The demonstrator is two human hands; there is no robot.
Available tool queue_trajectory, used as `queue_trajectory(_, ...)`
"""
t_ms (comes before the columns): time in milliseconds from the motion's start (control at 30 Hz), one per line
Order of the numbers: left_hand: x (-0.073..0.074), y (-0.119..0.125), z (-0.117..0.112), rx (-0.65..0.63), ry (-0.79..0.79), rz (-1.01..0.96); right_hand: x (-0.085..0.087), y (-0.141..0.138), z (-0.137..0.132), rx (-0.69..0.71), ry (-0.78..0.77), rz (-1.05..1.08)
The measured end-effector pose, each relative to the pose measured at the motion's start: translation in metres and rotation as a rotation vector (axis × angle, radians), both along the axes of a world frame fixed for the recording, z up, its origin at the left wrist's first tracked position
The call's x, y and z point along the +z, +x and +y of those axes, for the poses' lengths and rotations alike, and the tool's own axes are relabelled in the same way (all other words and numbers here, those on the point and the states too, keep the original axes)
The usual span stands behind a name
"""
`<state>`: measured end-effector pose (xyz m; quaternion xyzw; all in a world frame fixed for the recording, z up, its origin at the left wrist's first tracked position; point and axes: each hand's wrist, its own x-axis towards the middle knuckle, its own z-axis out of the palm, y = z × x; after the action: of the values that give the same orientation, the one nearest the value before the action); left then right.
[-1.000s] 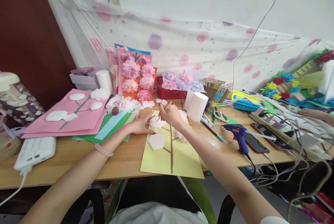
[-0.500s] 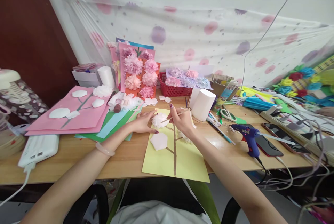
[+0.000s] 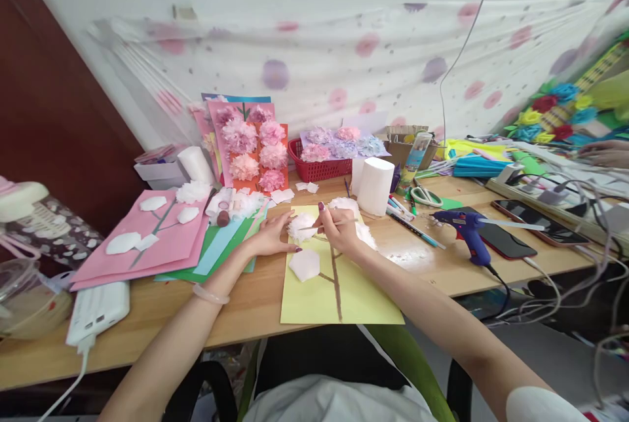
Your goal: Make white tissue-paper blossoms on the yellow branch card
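A yellow sheet (image 3: 368,297) with a brown drawn stem lies before me. My right hand (image 3: 341,232) pinches a thin wooden stick (image 3: 314,227), its tip at a fluffy white paper flower (image 3: 299,230) on the sheet's upper left. Spread around that flower's left side, my left hand (image 3: 270,236) rests with thumb and fingers apart. Below it sits a flat white paper piece (image 3: 304,265). More white fluff (image 3: 366,236) shows beyond my right hand, which partly hides it.
Left are pink sheets (image 3: 181,245) with white shapes and a power bank (image 3: 101,310). A white roll (image 3: 376,186), scissors (image 3: 426,196), a blue glue gun (image 3: 466,232) and phones (image 3: 540,220) stand or lie right. Behind is a red basket (image 3: 324,170). Another person's hand (image 3: 607,153) shows far right.
The camera view has turned and tilted slightly, shifting the whole scene. My right hand still has the stick at the white flower, and my left hand stays beside it.
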<state>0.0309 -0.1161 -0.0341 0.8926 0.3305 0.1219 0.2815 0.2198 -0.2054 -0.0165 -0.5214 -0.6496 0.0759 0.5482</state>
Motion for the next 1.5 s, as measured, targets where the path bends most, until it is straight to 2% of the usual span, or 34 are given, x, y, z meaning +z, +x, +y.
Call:
queue_trajectory(133,0.008,-0.01,0.013,-0.086,-0.109,-0.159,0.0,0.005,-0.004,0.017,0.098,-0.002)
queue_trajectory(200,0.016,-0.019,0.023,-0.049,-0.142,-0.261,-0.001,0.008,-0.005,0.027,0.132,0.002)
queue_trajectory(267,0.023,-0.031,0.034,0.095,-0.089,-0.356,-0.001,0.009,-0.005,0.033,0.135,0.033)
queue_trajectory(400,0.026,-0.056,0.055,0.486,0.221,-0.378,0.001,0.006,-0.005,0.031,0.102,0.181)
queue_trajectory(500,0.021,-0.07,0.068,0.617,0.311,-0.358,0.002,0.004,-0.006,0.05,0.128,0.155)
queue_trajectory(633,0.016,-0.076,0.085,0.659,0.35,-0.261,-0.001,0.006,-0.007,0.105,0.215,-0.024)
queue_trajectory(833,0.016,-0.067,0.111,0.665,0.317,-0.133,-0.006,0.009,-0.008,0.182,0.264,-0.153)
queue_trajectory(1033,0.013,-0.06,0.114,0.736,0.283,-0.218,-0.006,0.009,-0.01,0.194,0.232,-0.143)
queue_trajectory(1133,0.018,-0.062,0.111,0.769,0.229,-0.351,-0.007,0.008,-0.009,0.171,0.208,-0.091)
queue_trajectory(1267,0.028,-0.06,0.112,0.807,0.064,-0.608,-0.006,0.007,-0.009,0.148,0.226,-0.068)
queue_trajectory(1400,0.038,-0.05,0.102,0.802,-0.204,-0.861,-0.007,0.006,-0.008,0.158,0.257,-0.065)
queue_trajectory(1500,0.043,-0.04,0.078,0.737,-0.442,-0.944,-0.009,0.006,-0.007,0.138,0.226,-0.032)
